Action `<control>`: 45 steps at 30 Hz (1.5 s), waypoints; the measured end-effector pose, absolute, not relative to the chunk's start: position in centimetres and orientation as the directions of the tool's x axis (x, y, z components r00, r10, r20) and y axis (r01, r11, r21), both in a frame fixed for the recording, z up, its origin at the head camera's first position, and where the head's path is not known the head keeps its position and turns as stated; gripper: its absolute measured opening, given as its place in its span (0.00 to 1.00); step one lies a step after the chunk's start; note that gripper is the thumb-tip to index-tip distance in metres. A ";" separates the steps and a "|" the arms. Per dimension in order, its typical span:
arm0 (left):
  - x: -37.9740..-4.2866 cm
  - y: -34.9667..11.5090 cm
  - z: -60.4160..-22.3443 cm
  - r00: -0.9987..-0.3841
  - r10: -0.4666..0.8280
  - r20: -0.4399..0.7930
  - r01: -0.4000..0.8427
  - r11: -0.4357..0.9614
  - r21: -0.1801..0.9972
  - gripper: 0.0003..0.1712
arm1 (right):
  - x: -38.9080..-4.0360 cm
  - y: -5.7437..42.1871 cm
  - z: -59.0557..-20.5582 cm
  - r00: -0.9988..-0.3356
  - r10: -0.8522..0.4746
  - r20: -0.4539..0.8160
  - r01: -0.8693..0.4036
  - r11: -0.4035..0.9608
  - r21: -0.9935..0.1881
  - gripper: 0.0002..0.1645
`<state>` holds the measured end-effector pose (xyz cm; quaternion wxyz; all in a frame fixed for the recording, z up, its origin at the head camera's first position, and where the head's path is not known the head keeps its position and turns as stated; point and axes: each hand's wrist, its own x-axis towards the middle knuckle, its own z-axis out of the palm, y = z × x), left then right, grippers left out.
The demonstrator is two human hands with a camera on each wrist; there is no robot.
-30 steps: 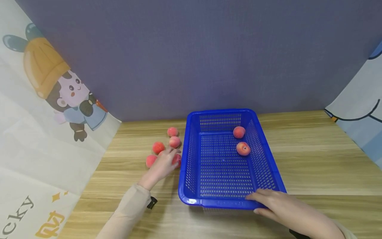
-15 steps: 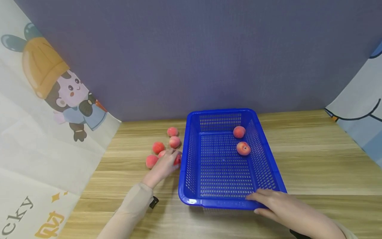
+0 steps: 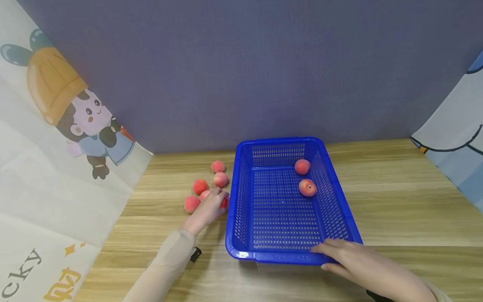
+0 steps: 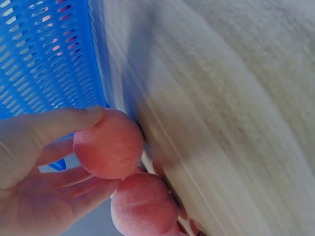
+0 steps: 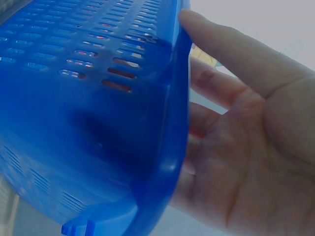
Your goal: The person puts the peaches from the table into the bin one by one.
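In the head view my left hand (image 3: 206,209) is left of the blue plastic basket (image 3: 281,256), over a loose group of peaches. The left wrist view shows its thumb and fingers around a red peach (image 4: 109,145), close beside the basket's slotted wall (image 4: 47,59). A second peach (image 4: 143,204) lies right against the fingers. My right hand (image 3: 351,256) holds the basket's near rim at the right corner. Its thumb lies on the outer side, and its fingers go over the rim. Inside the basket are two peaches, one behind (image 3: 302,167) the other (image 3: 307,188).
Several more peaches, such as a red one (image 3: 200,186) and a pinkish one (image 3: 191,204), lie on the wooden table (image 3: 396,201) left of the basket. A grey-blue panel (image 3: 264,75) rises at the back. A printed white sheet (image 3: 49,176) borders the left side.
My left hand has closed in around the peach beside the basket, and its forearm has shifted slightly right. The right hand and the basket have stayed in place.
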<state>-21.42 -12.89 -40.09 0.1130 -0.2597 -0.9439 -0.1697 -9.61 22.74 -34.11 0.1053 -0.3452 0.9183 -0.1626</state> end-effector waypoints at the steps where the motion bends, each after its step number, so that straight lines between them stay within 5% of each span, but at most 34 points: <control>1: -21.4 -12.9 -40.1 -0.839 0.454 0.299 0.529 0.809 0.256 0.14 | -9.6 22.7 -34.1 -0.738 -0.670 -0.073 -0.605 0.707 -0.368 0.19; 31: -21.5 -13.0 -38.9 -0.858 0.401 0.321 0.486 0.836 0.256 0.12 | -9.6 22.8 -34.3 -0.746 -0.659 -0.100 -0.585 0.719 -0.374 0.20; 45: -21.2 -13.7 -35.5 -0.885 0.366 0.287 0.447 0.839 0.310 0.12 | -9.7 22.7 -34.5 -0.726 -0.687 0.018 -0.658 0.688 -0.306 0.17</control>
